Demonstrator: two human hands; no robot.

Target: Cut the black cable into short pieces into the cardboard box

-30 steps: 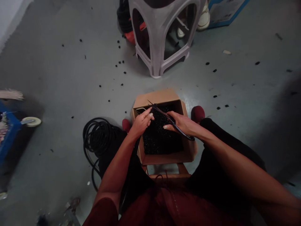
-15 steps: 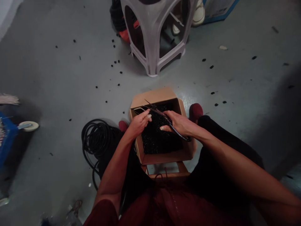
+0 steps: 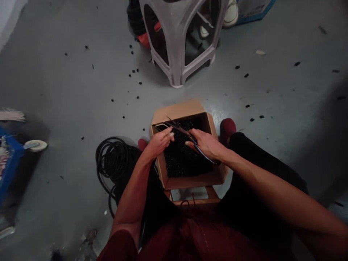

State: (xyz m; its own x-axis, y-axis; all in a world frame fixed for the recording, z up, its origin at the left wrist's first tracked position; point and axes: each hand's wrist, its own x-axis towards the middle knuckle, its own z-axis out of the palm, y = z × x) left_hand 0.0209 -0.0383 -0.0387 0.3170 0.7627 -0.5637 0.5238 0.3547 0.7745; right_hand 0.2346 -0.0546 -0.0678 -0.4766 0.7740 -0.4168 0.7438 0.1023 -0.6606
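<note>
My right hand (image 3: 205, 142) is wrapped round the handle of long dark scissors (image 3: 179, 128), whose blades point up and left and stand slightly apart. My left hand (image 3: 162, 142) is closed in a pinch near the blade tips; what its fingers hold is hidden. Both hands are above an open cardboard box (image 3: 187, 182). Many small black cut pieces (image 3: 179, 163) fill its bottom. A thin pale bent strip (image 3: 162, 125) shows at the box's far left corner, behind my left hand.
A coil of black tubing (image 3: 112, 156) lies by my left leg. A grey plastic stool (image 3: 176, 47) stands ahead, with white shoes (image 3: 231, 16) beyond. Small black bits are scattered over the floor. A blue container (image 3: 12, 159) with a caster wheel is at far left.
The hands stay nearly in place over the box. The scissors' handle has shifted slightly in my right hand, its thumb nearer the fingers. The view has moved a little.
</note>
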